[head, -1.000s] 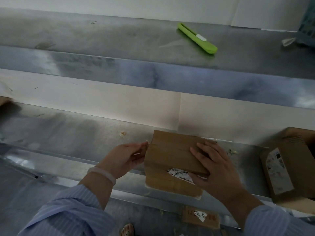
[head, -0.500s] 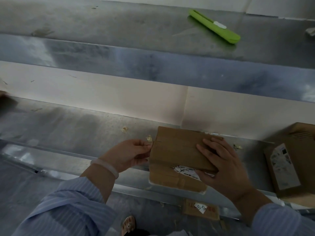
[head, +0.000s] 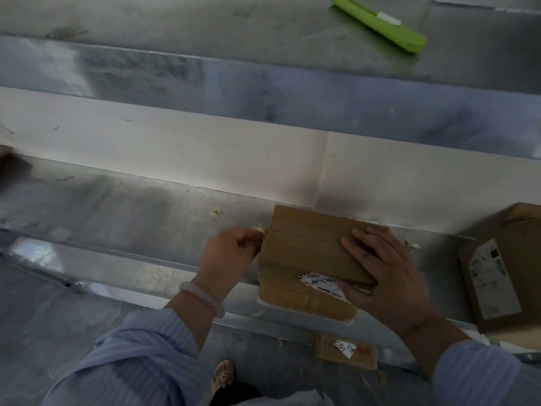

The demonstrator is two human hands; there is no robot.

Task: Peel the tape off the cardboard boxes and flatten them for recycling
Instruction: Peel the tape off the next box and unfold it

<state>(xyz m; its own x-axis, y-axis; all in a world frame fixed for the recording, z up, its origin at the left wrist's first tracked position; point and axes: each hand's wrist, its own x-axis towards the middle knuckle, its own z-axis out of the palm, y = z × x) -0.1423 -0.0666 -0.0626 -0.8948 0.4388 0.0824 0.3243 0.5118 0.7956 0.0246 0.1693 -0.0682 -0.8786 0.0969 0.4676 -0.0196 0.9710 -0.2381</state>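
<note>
A small brown cardboard box (head: 307, 250) with a torn white label stands at the front edge of the lower metal shelf (head: 131, 212). My right hand (head: 383, 276) grips its right end, fingers spread over the top and thumb on the front face. My left hand (head: 231, 253) is at the box's left end, with curled fingers pinching at the edge there; what they pinch is too small to tell.
A green utility knife (head: 380, 23) lies on the upper shelf at the back. A bigger labelled cardboard box (head: 503, 273) stands at the right. A flat cardboard piece (head: 347, 350) lies on the floor below. Small tape scraps (head: 217, 213) dot the shelf.
The view has shifted left and down, so everything sits further right and higher. My left hand's fingers have curled tighter at the box's left edge. The box has hardly moved.
</note>
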